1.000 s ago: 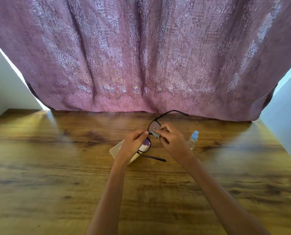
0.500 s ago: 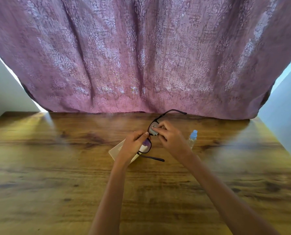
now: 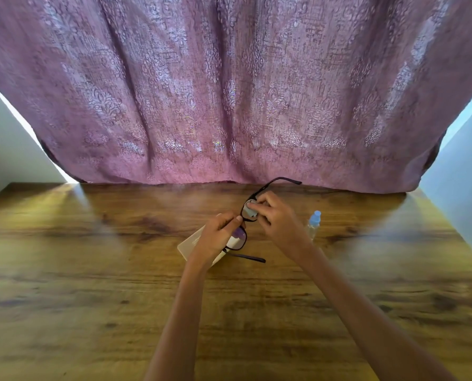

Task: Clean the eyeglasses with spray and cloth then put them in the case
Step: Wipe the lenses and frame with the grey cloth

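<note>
Fingers (image 3: pixel 259 206) of the right hand (image 3: pixel 277 220) pinch a cloth (image 3: pixel 250 213) on the eyeglasses (image 3: pixel 240 240); left hand (image 3: pixel 215 237) grips the frame.

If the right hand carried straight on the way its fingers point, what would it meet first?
Probably the left hand, whose fingertips hold the eyeglasses just beyond the cloth in the right hand; depth is unclear.

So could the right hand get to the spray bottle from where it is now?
Probably yes. The spray bottle stands just beside the right hand with bare table around it, but that hand is pinching the cloth on the glasses, so it must let go first.
</note>
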Action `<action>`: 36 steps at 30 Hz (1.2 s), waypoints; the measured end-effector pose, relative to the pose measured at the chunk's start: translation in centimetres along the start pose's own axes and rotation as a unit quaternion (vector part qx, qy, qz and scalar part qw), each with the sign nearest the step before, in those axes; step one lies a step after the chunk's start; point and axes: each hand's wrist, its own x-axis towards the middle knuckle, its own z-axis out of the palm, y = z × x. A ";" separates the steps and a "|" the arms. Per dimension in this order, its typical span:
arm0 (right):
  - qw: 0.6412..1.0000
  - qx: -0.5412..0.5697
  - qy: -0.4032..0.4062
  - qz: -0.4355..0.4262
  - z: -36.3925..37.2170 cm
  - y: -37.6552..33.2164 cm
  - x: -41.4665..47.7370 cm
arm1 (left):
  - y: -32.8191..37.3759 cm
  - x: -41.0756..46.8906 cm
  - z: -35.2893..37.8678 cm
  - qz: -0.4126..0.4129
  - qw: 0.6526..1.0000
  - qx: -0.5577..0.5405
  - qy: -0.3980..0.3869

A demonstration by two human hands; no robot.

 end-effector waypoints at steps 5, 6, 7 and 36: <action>1.000 -0.012 0.014 0.000 0.1 0.3 0.5 | 0.0 -0.1 -0.2 -0.013 1.000 -0.012 0.008; 1.000 -0.009 0.007 -0.005 0.2 0.1 0.3 | 0.0 -0.1 -0.2 -0.013 1.000 -0.013 0.010; 1.000 -0.005 -0.002 -0.012 0.4 -0.1 0.1 | -0.1 -0.2 -0.3 -0.011 1.000 -0.013 0.010; 0.999 0.031 -0.020 -0.003 -0.3 -0.6 -1.4 | -0.5 -0.2 -0.3 0.017 1.000 -0.003 0.015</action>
